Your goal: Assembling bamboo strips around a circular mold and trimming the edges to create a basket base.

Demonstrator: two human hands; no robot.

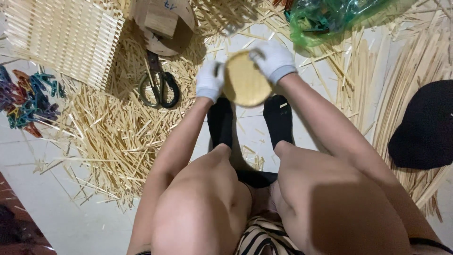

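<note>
a: start at the fingers. what are they doing?

b: both hands wear white gloves. the right hand [273,60] has its fingers curled over the top edge of a round woven disc [245,81], pinching the rim. the left hand [210,80] is pressed against the disc's left edge, fingers folded in; i cannot tell exactly how they grip it.

a: so where does the disc sit?

b: held up between the two sets of fingers, off the floor, its flat pale yellow face turned toward the camera, tilted a little.

a: and just below the fingers?

b: two feet in black socks [278,118], on a pale tiled floor [61,212], with bare knees nearer the camera.

a: to the left of the fingers?

b: a pair of dark scissors [159,85] lying on a heap of thin bamboo splints [113,137], near the left hand. beyond the scissors, a wooden block form [163,23]. further left, a woven slat panel [66,40], and a pile of coloured clips [28,101] well apart from the hands.

a: to the right?

b: above the right hand's fingers, a green plastic bag [330,16]. long bamboo strips [410,61] fan out beyond, and a black cloth item [424,125] lies far right on them.
</note>
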